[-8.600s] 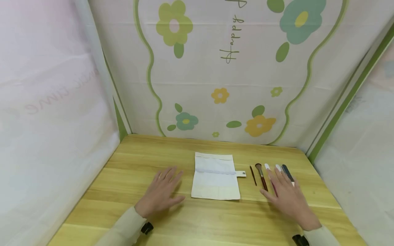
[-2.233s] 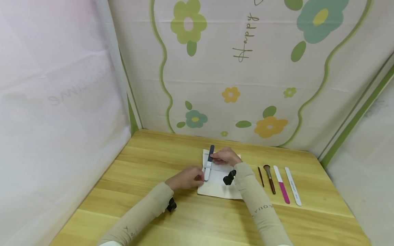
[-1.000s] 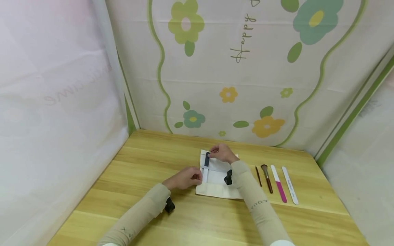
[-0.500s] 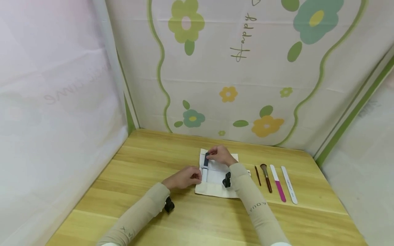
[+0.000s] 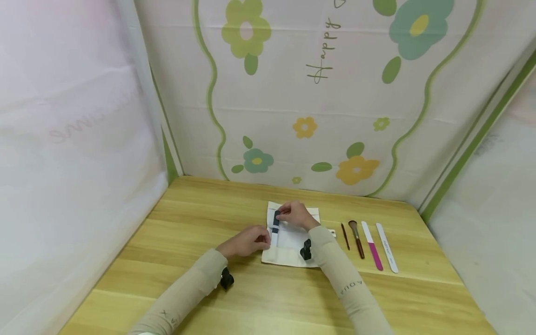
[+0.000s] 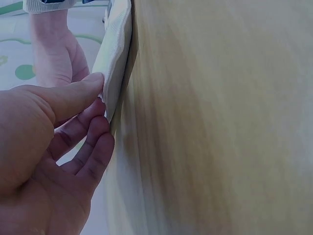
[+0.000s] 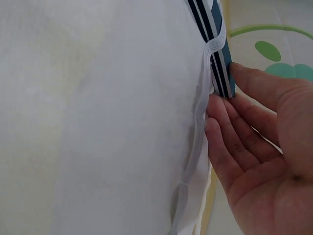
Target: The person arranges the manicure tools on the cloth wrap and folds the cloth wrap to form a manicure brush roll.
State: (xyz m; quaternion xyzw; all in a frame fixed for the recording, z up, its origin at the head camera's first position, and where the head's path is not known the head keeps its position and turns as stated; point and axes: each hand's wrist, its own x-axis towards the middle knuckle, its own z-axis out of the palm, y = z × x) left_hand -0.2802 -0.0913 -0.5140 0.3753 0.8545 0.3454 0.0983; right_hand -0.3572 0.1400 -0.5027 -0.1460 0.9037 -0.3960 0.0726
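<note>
An unfolded white cloth roll-up pouch lies on the table. Along its left side a dark-and-white nail buffer runs beneath the elastic band, its lower end hidden in the bottom pocket. Thumb and fingers of my right hand pinch the buffer's dark upper end; the right wrist view shows its layered edge beside the fingertips. My left hand pinches the pouch's left edge near the pocket opening, thumb on top and fingers below in the left wrist view.
Right of the pouch lie a thin dark stick, a makeup brush, a white-and-pink nail file and a white nail file. The pouch's snap tab points towards them. Printed curtains enclose the wooden table.
The buffer came from the right end of the row into the pouch, under the elastic. In the last second, my right hand has slid it slightly farther down. My left hand keeps its pinch.
</note>
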